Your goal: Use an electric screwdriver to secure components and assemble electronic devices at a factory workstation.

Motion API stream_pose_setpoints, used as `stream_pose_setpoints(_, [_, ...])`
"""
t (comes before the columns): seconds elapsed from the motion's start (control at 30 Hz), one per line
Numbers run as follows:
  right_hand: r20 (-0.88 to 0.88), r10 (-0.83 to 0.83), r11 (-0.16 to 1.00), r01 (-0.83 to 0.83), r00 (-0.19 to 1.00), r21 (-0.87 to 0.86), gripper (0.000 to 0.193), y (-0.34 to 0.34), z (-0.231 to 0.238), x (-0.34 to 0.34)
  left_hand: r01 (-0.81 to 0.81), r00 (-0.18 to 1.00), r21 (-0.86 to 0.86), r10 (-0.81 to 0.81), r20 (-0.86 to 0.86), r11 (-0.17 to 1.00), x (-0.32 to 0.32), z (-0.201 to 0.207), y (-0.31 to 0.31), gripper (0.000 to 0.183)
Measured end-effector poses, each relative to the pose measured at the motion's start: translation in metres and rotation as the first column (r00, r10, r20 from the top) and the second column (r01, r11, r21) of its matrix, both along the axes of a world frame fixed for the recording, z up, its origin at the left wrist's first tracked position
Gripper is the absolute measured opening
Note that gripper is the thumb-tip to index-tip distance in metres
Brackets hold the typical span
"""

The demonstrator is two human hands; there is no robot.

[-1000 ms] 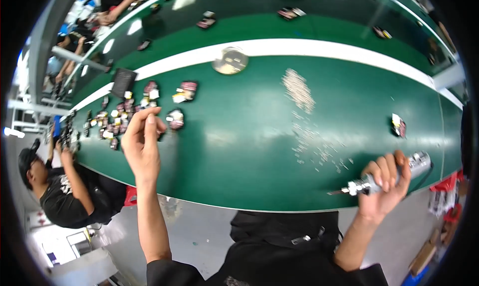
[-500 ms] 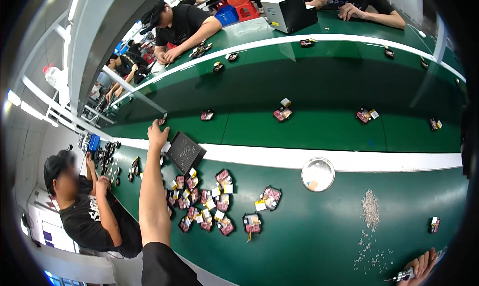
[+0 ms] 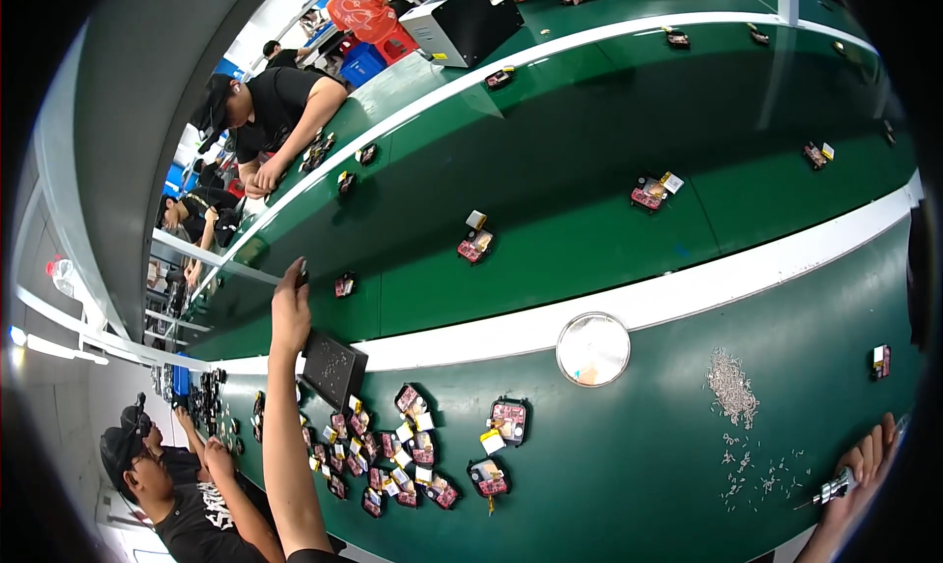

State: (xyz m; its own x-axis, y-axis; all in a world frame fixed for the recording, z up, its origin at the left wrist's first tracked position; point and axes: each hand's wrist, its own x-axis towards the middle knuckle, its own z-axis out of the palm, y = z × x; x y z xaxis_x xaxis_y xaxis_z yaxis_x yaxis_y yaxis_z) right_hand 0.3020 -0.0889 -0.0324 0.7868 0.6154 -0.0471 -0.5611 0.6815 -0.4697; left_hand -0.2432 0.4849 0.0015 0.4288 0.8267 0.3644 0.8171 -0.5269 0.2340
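Note:
My left hand (image 3: pixel 291 312) stretches out over the green conveyor. Its fingers are bent together around a small dark thing, mostly hidden, at their tips. Just to its right on the belt lies a small electronic unit (image 3: pixel 344 285) with a dark case and reddish board. Below the hand is a black box (image 3: pixel 334 369) with light specks on top. My right hand (image 3: pixel 866 457), at the lower right, grips a silver power screwdriver (image 3: pixel 838 486), its thin bit pointing left. A heap of tiny silver screws (image 3: pixel 733 386) lies left of that hand, with loose ones scattered below.
Several units with white-yellow blocks (image 3: pixel 420 450) cluster on the green bench (image 3: pixel 629 465). A round metal dish (image 3: pixel 592 349) stands by the white rail (image 3: pixel 688 291). One unit (image 3: pixel 879 362) sits far right. Co-workers sit at left and across; a grey-black machine (image 3: pixel 462 28) stands opposite.
The view has turned, so the scene tilts. Units on the belt have shifted relative to my left hand, which no longer reaches over a visible unit. My right hand still holds the screwdriver.

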Motion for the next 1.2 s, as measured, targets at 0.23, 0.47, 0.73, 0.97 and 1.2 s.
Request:
stream_pose_setpoints(0.23, [-0.055, 0.137, 0.973, -0.124, 0.989, 0.194, 0.011, 0.005, 0.011, -0.008, -0.029, 0.949, -0.125, -0.012, -0.314, 0.992, 0.068, 0.007, -0.023, 0.044])
stream_pose_setpoints(0.47, [-0.138, 0.168, 0.971, -0.139, 0.976, 0.193, 0.017, 0.009, 0.011, -0.019, -0.260, 0.880, -0.018, 0.229, -0.416, 0.966, 0.040, -0.022, -0.010, 0.043])
stream_pose_setpoints(0.73, [-0.154, 0.124, 0.983, -0.100, 0.980, 0.154, 0.016, 0.003, 0.021, -0.010, 0.273, 0.957, 0.076, -0.262, -0.126, 0.959, 0.218, 0.003, -0.093, 0.033])
stream_pose_setpoints(0.97, [-0.164, 0.185, 0.975, -0.160, 0.969, 0.156, 0.015, 0.003, 0.020, -0.009, 0.153, 0.851, 0.034, -0.114, -0.513, 0.988, 0.234, -0.007, -0.095, 0.040])
stream_pose_setpoints(1.2, [-0.150, 0.247, 0.960, -0.221, 0.957, 0.170, 0.015, 0.002, 0.018, -0.006, 0.338, 0.928, 0.021, -0.329, -0.175, 0.941, 0.311, 0.009, -0.137, 0.035])
